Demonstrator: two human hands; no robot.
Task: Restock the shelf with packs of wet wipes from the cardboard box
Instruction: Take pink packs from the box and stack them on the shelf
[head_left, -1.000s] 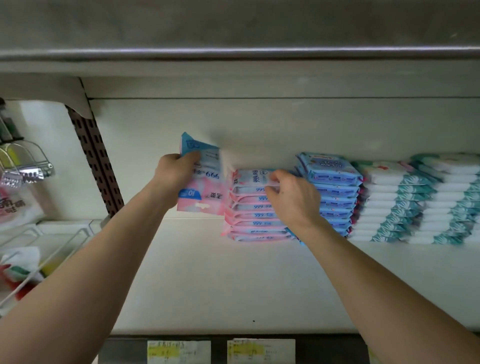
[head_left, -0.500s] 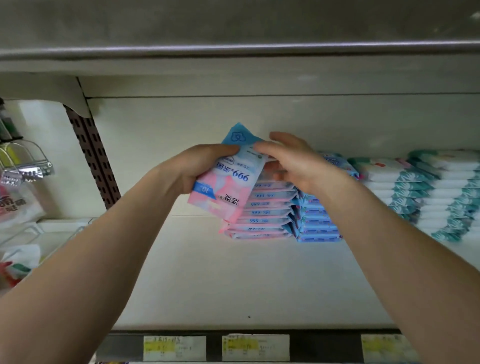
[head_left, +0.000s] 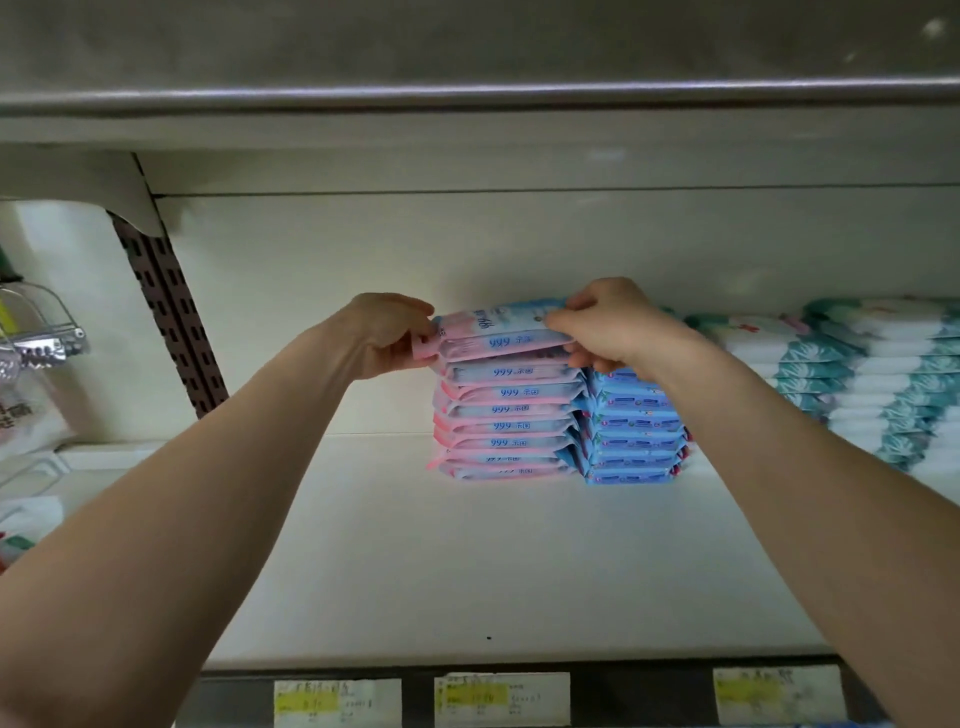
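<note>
A pink and blue pack of wet wipes (head_left: 501, 332) lies flat on top of a pink stack of the same packs (head_left: 506, 421) at the back of the white shelf (head_left: 467, 571). My left hand (head_left: 387, 335) grips the pack's left end. My right hand (head_left: 605, 325) pinches its right end, with fingers above and below. The cardboard box is out of view.
A stack of blue packs (head_left: 631, 431) stands directly right of the pink stack, then white and teal packs (head_left: 857, 379) further right. A perforated upright (head_left: 166, 317) and wire hooks (head_left: 41, 332) are at the left. Price labels (head_left: 501, 699) line the shelf's front edge.
The pack was held tilted in front of the stack by my left hand; now it lies level on top of the pink stack, with both hands at its ends.
</note>
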